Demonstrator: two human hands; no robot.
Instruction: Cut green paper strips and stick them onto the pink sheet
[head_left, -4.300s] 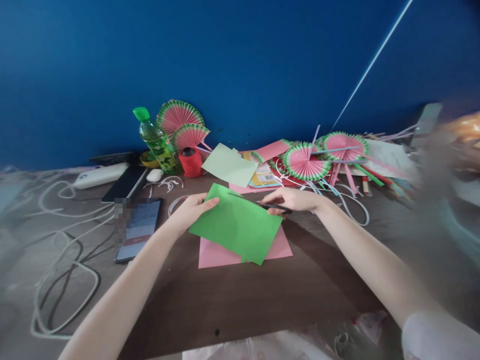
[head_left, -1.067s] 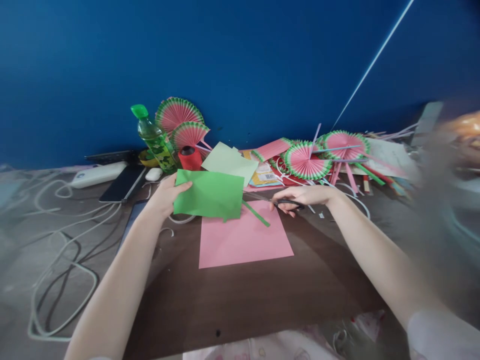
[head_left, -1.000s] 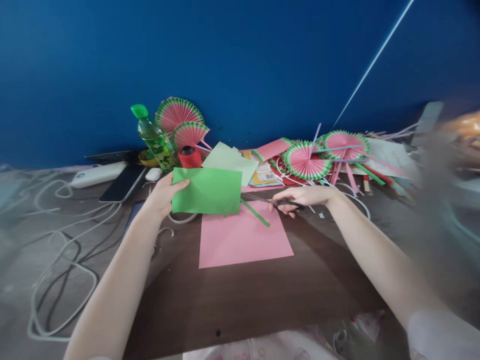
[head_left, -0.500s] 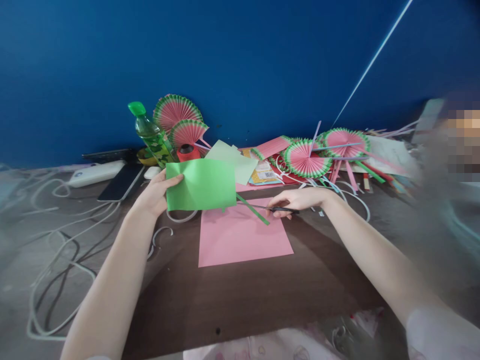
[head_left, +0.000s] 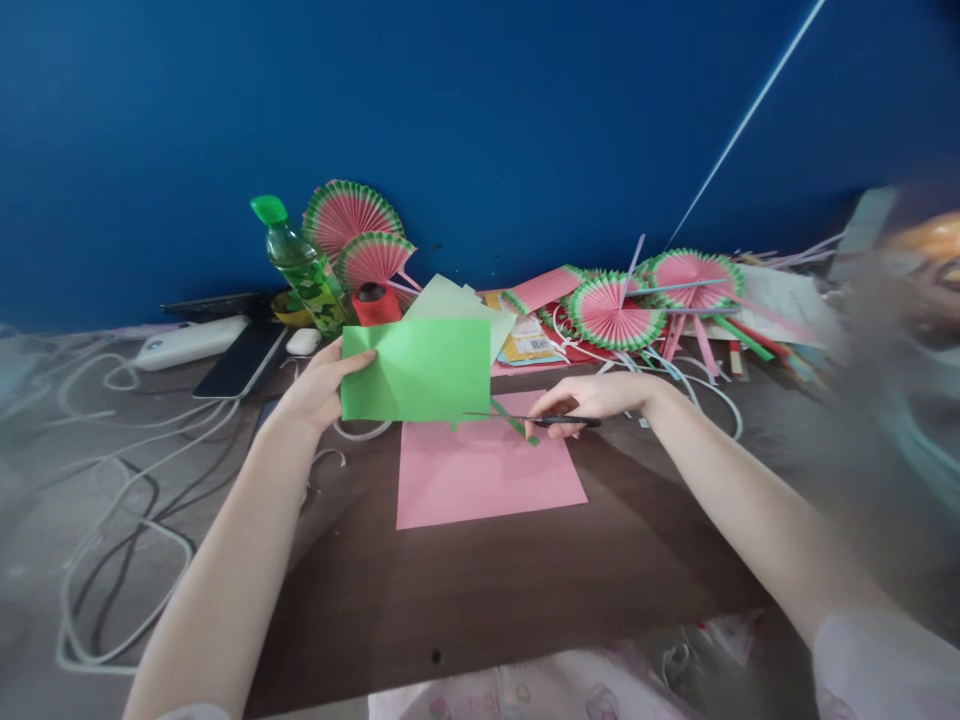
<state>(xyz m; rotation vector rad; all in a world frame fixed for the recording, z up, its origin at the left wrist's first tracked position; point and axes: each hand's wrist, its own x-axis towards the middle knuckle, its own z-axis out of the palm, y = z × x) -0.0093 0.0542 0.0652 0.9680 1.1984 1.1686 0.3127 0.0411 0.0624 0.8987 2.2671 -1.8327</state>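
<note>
My left hand point(head_left: 324, 385) pinches the left edge of a green sheet of paper point(head_left: 420, 370), thumb on its face, holding it up over the table. In my right hand point(head_left: 574, 405) is a pair of scissors point(head_left: 551, 421), whose thin blades point left and reach the lower right edge of the green sheet. A narrow green paper strip point(head_left: 514, 418) hangs from that corner beside the blades. Beneath lies a pink sheet of paper point(head_left: 480, 475), flat on the brown table point(head_left: 480, 590).
Pleated pink and green paper fans point(head_left: 619, 310) lie along the blue wall point(head_left: 480, 120). A green-capped bottle point(head_left: 300, 270), a red spool point(head_left: 377, 305) and pale green paper point(head_left: 450, 305) stand or lie behind. White cables point(head_left: 150, 520) and a phone point(head_left: 244, 360) are at left.
My left hand and the green sheet have shifted slightly right, so the blades now overlap the sheet's lower right edge. The right hand stays almost in place.
</note>
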